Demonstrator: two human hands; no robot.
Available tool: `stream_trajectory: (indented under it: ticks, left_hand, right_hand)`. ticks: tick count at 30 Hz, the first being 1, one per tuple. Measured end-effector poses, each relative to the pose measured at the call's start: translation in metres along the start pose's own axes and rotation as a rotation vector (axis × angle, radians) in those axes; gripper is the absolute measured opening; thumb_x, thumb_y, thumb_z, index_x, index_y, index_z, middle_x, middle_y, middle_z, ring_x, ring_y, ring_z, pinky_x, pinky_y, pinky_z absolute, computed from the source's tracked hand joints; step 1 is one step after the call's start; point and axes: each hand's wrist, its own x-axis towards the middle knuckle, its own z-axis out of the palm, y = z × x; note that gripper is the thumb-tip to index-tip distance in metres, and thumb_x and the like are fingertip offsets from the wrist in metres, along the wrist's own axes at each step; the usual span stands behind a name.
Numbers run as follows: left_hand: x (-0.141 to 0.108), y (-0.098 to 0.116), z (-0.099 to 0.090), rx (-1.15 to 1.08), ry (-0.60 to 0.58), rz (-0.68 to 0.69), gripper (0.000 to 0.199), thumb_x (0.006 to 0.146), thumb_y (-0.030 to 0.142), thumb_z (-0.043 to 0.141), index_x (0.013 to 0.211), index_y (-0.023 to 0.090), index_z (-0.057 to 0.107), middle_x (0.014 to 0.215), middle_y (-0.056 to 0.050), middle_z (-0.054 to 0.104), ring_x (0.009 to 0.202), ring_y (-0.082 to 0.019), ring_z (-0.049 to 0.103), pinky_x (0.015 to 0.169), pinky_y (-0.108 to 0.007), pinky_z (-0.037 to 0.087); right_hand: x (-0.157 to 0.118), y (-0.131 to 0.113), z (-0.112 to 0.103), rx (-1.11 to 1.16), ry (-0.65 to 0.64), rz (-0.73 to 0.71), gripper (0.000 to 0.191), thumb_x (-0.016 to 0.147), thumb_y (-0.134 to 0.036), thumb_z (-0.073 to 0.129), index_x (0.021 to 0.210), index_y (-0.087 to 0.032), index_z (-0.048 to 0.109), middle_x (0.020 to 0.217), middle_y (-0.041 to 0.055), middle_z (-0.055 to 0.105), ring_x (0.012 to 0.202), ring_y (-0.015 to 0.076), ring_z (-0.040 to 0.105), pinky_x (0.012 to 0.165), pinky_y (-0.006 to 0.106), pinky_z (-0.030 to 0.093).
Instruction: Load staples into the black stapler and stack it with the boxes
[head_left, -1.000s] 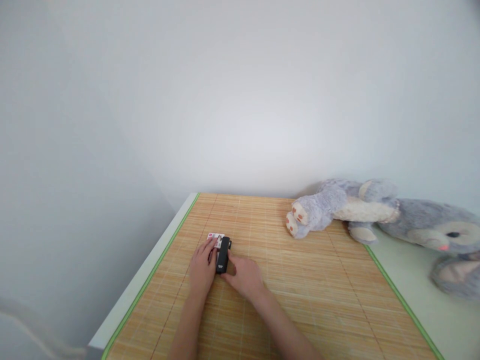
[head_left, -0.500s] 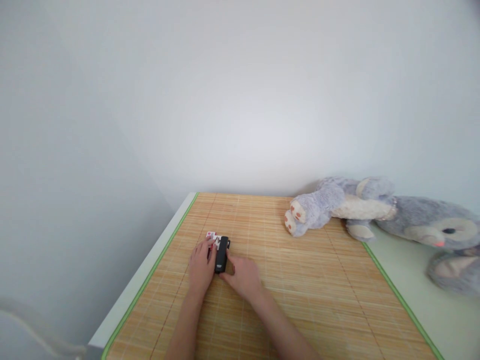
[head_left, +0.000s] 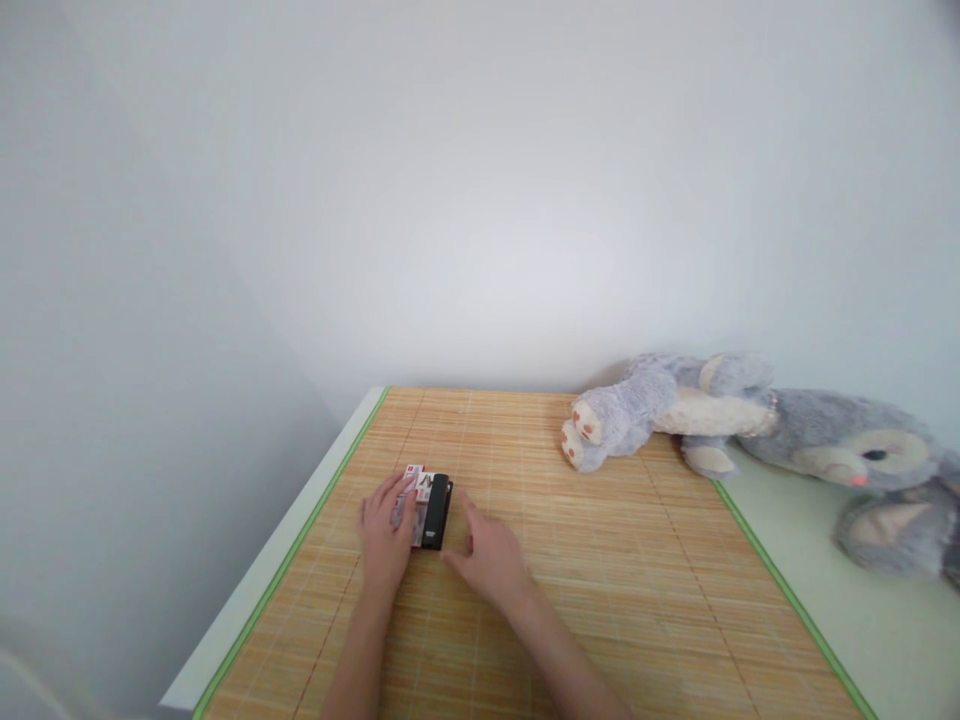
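Lying just left of the lower center of the frame, a black oblong object [head_left: 436, 515] pointed away from the person, its small pale lettering at the near end. Along its left side, and touching or nearly touching it, was a white and red package [head_left: 420, 482], partly hidden by fingers. The left hand [head_left: 387, 530] lay over that package, fingers extended and slightly spread; whether it gripped the package or merely rested there, I could not tell. The right hand [head_left: 493, 557], right of the black object, held nothing: its thumb and forefinger stood wide apart, facing the object's right side with a narrow gap between.

Beneath all this, a bamboo mat [head_left: 585, 590] with green edging filled the lower middle of the frame, laid on a pale table [head_left: 870, 600] that showed at both sides. At the right, a gray plush toy [head_left: 697, 410] lay stretched out, feet on the mat and head toward the frame's right edge, in front of a plain whitish wall [head_left: 480, 200].
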Motion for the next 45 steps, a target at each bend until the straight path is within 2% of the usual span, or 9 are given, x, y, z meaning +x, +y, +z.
stream_trajectory:
  ticks: [2, 4, 5, 6, 8, 9, 12, 17, 45]
  left_hand:
    - [-0.01, 0.015, -0.007, 0.005, 0.056, 0.01, 0.034, 0.102, 0.035, 0.048, 0.131, 0.028, 0.064, 0.14, -0.009, 0.063, 0.133, -0.029, 0.055, 0.116, -0.056, 0.038]
    - [-0.028, 0.039, -0.006, -0.013, 0.06, 0.05, 0.032, 0.102, 0.031, 0.049, 0.13, 0.028, 0.065, 0.137, -0.009, 0.065, 0.13, -0.029, 0.057, 0.116, -0.055, 0.039]
    - [-0.039, 0.053, -0.003, -0.038, 0.004, 0.091, 0.033, 0.101, 0.03, 0.049, 0.13, 0.028, 0.065, 0.134, -0.009, 0.066, 0.127, -0.028, 0.059, 0.114, -0.053, 0.042]
    - [-0.05, 0.067, 0.003, -0.059, -0.111, 0.145, 0.034, 0.101, 0.029, 0.049, 0.131, 0.03, 0.065, 0.134, -0.008, 0.066, 0.127, -0.027, 0.06, 0.112, -0.05, 0.046]
    - [-0.07, 0.093, 0.018, -0.032, -0.346, 0.236, 0.042, 0.1, 0.03, 0.049, 0.141, 0.034, 0.058, 0.142, -0.006, 0.063, 0.133, -0.026, 0.057, 0.112, -0.048, 0.047]
    - [-0.078, 0.103, 0.027, -0.003, -0.412, 0.259, 0.048, 0.1, 0.03, 0.049, 0.147, 0.034, 0.052, 0.148, -0.005, 0.058, 0.139, -0.026, 0.052, 0.115, -0.049, 0.045]
    - [-0.09, 0.119, 0.048, 0.112, -0.462, 0.291, 0.063, 0.1, 0.035, 0.05, 0.161, 0.032, 0.032, 0.164, -0.005, 0.042, 0.152, -0.029, 0.035, 0.122, -0.055, 0.036]
    - [-0.089, 0.12, 0.058, 0.224, -0.432, 0.279, 0.069, 0.099, 0.043, 0.052, 0.163, 0.035, 0.025, 0.168, -0.003, 0.032, 0.158, -0.031, 0.023, 0.124, -0.059, 0.027]
    - [-0.091, 0.12, 0.059, 0.23, -0.45, 0.269, 0.072, 0.099, 0.047, 0.051, 0.164, 0.036, 0.021, 0.169, -0.003, 0.03, 0.158, -0.031, 0.022, 0.124, -0.06, 0.026]
  right_hand:
    - [-0.015, 0.021, -0.011, 0.014, 0.09, 0.013, 0.083, 0.089, -0.042, 0.069, 0.161, -0.028, 0.031, 0.099, 0.0041, 0.075, 0.093, 0.0255, 0.069, 0.084, 0.035, 0.053]
    - [-0.034, 0.049, -0.024, -0.043, 0.227, -0.008, 0.069, 0.094, -0.038, 0.06, 0.159, -0.029, 0.037, 0.119, 0.0068, 0.072, 0.112, 0.0263, 0.064, 0.102, 0.041, 0.048]
    - [-0.045, 0.063, -0.03, -0.093, 0.283, 0.002, 0.066, 0.096, -0.039, 0.057, 0.159, -0.03, 0.038, 0.132, 0.0079, 0.067, 0.123, 0.0277, 0.059, 0.11, 0.044, 0.043]
    - [-0.056, 0.076, -0.035, -0.145, 0.308, 0.021, 0.067, 0.097, -0.041, 0.055, 0.16, -0.03, 0.036, 0.143, 0.0081, 0.061, 0.134, 0.0287, 0.052, 0.115, 0.046, 0.039]
    - [-0.077, 0.097, -0.04, -0.258, 0.306, 0.076, 0.069, 0.099, -0.046, 0.05, 0.163, -0.03, 0.029, 0.16, 0.0057, 0.045, 0.15, 0.0303, 0.035, 0.122, 0.05, 0.03]
    - [-0.086, 0.103, -0.041, -0.314, 0.286, 0.103, 0.069, 0.1, -0.049, 0.046, 0.164, -0.031, 0.026, 0.166, 0.0037, 0.037, 0.154, 0.0309, 0.027, 0.124, 0.052, 0.025]
    - [-0.103, 0.109, -0.036, -0.437, 0.226, 0.166, 0.067, 0.103, -0.053, 0.037, 0.165, -0.034, 0.02, 0.172, -0.0007, 0.019, 0.159, 0.0328, 0.012, 0.125, 0.06, 0.014]
    - [-0.108, 0.098, -0.034, -0.473, 0.203, 0.206, 0.066, 0.104, -0.053, 0.032, 0.165, -0.033, 0.016, 0.173, -0.0009, 0.013, 0.16, 0.0338, 0.007, 0.125, 0.064, 0.011]
    - [-0.107, 0.097, -0.037, -0.466, 0.198, 0.209, 0.069, 0.103, -0.059, 0.032, 0.165, -0.034, 0.016, 0.173, -0.0004, 0.012, 0.16, 0.0344, 0.007, 0.125, 0.065, 0.011]
